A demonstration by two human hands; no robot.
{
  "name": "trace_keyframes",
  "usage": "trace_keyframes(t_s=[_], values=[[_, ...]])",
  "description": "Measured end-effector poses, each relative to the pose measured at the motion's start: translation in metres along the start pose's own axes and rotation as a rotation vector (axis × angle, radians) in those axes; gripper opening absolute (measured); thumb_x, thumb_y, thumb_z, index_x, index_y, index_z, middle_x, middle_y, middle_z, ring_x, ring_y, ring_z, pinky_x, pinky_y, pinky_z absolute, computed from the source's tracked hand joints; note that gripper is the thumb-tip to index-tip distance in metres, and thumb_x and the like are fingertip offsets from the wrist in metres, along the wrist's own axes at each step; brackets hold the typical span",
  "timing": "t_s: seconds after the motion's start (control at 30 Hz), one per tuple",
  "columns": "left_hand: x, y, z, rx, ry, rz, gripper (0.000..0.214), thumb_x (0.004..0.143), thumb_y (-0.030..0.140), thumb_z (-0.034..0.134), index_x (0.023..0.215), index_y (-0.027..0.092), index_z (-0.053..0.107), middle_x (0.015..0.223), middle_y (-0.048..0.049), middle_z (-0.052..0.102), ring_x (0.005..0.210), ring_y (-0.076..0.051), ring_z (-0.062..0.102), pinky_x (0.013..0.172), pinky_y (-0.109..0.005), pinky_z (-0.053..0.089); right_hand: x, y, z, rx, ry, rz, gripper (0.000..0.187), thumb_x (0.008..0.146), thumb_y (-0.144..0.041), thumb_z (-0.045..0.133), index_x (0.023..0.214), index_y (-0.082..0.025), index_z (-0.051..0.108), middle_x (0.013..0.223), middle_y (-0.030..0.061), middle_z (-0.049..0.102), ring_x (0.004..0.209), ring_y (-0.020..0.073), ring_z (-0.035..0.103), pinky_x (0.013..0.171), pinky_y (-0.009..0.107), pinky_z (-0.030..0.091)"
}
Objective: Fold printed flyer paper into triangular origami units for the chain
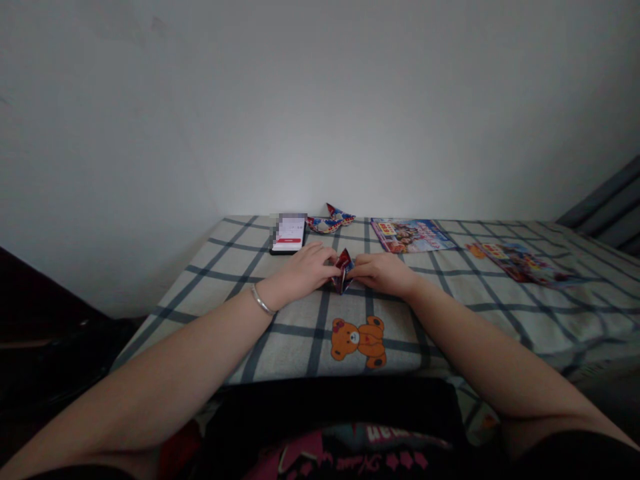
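Between my hands a small folded piece of printed paper [343, 272], red and dark blue, stands just above the checked tablecloth [300, 340]. My left hand [311, 270] grips its left side between thumb and fingers; a silver bracelet is on that wrist. On the other side, my right hand [383, 273] pinches the paper's right edge with thumb and forefinger. Parts of the folds are covered by my fingertips. Just beyond my left hand lies a phone [290, 235] with its screen lit. Beside the phone is a folded paper shape [331, 220] with pointed ends, in similar printed colours.
Two colourful printed leaflets lie to the right, one leaflet [413, 235] near the wall and another leaflet [530, 262] farther right. A white wall [320, 107] borders the table's back edge. A bear picture [359, 341] is printed on the cloth in front of me.
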State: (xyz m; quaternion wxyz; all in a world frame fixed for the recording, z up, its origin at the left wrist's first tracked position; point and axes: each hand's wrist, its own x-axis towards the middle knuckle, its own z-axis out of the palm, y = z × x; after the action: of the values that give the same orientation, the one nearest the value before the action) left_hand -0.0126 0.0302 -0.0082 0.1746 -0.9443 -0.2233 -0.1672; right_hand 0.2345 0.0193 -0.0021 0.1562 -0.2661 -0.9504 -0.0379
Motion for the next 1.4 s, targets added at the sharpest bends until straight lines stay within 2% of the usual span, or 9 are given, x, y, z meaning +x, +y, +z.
trace_keyframes(t_s=[0.2,0.53,0.67,0.9,1.0,1.17,1.4], values=[[0.001,-0.002,0.002,-0.132,0.005,0.009,0.015,0.091,0.023,0.058,0.096,0.027,0.072,0.108,-0.0043,0.057,0.1,-0.021,0.05,0.093,-0.039,0.041,0.0,-0.002,0.0,0.011,0.011,0.012,0.024,0.094,-0.021,0.051,0.104,-0.026,0.073,0.093,0.0029,0.07,0.081,0.0134,0.064,0.066,0.022,0.041],[0.003,0.0,-0.01,-0.098,-0.011,0.045,0.017,0.089,0.016,0.06,0.093,0.027,0.072,0.105,-0.0027,0.058,0.101,-0.02,0.052,0.109,-0.048,0.03,0.001,-0.005,-0.006,0.023,-0.023,0.002,0.026,0.091,-0.016,0.051,0.101,-0.024,0.073,0.092,0.0034,0.069,0.081,0.014,0.063,0.068,0.022,0.041],[0.004,0.001,-0.012,-0.089,-0.031,0.047,0.016,0.088,0.017,0.061,0.092,0.027,0.072,0.104,-0.0026,0.059,0.102,-0.02,0.052,0.108,-0.047,0.031,0.001,-0.005,-0.009,0.023,-0.023,0.004,0.024,0.088,-0.016,0.054,0.098,-0.024,0.074,0.091,0.0035,0.069,0.079,0.0135,0.062,0.065,0.022,0.04],[0.002,0.0,-0.011,-0.181,-0.046,0.005,0.018,0.091,0.021,0.056,0.094,0.026,0.073,0.105,-0.0045,0.058,0.099,-0.021,0.05,0.093,-0.038,0.04,-0.004,-0.002,-0.005,0.045,0.016,-0.006,0.024,0.087,-0.018,0.055,0.1,-0.026,0.074,0.087,0.0025,0.068,0.077,0.013,0.062,0.064,0.022,0.04],[0.001,-0.001,-0.009,-0.207,-0.036,0.003,0.021,0.092,0.021,0.053,0.093,0.026,0.073,0.104,-0.0048,0.059,0.098,-0.02,0.049,0.093,-0.038,0.04,-0.004,-0.003,-0.003,0.056,0.03,0.0,0.023,0.086,-0.018,0.056,0.099,-0.025,0.073,0.087,0.002,0.069,0.076,0.0123,0.062,0.063,0.021,0.04],[0.0,0.001,-0.01,-0.177,-0.035,0.008,0.02,0.092,0.02,0.053,0.094,0.026,0.073,0.104,-0.005,0.059,0.099,-0.02,0.05,0.093,-0.038,0.04,-0.001,-0.005,-0.001,0.014,-0.02,-0.002,0.025,0.085,-0.017,0.057,0.102,-0.026,0.072,0.094,0.002,0.07,0.08,0.0133,0.063,0.065,0.022,0.039],[0.001,-0.001,-0.01,-0.191,-0.02,0.017,0.016,0.091,0.022,0.059,0.093,0.028,0.073,0.104,-0.0034,0.059,0.099,-0.019,0.052,0.095,-0.038,0.041,-0.001,-0.004,-0.007,-0.012,-0.042,0.042,0.026,0.089,-0.016,0.054,0.1,-0.027,0.074,0.087,0.0019,0.068,0.072,0.0123,0.06,0.061,0.022,0.036]])
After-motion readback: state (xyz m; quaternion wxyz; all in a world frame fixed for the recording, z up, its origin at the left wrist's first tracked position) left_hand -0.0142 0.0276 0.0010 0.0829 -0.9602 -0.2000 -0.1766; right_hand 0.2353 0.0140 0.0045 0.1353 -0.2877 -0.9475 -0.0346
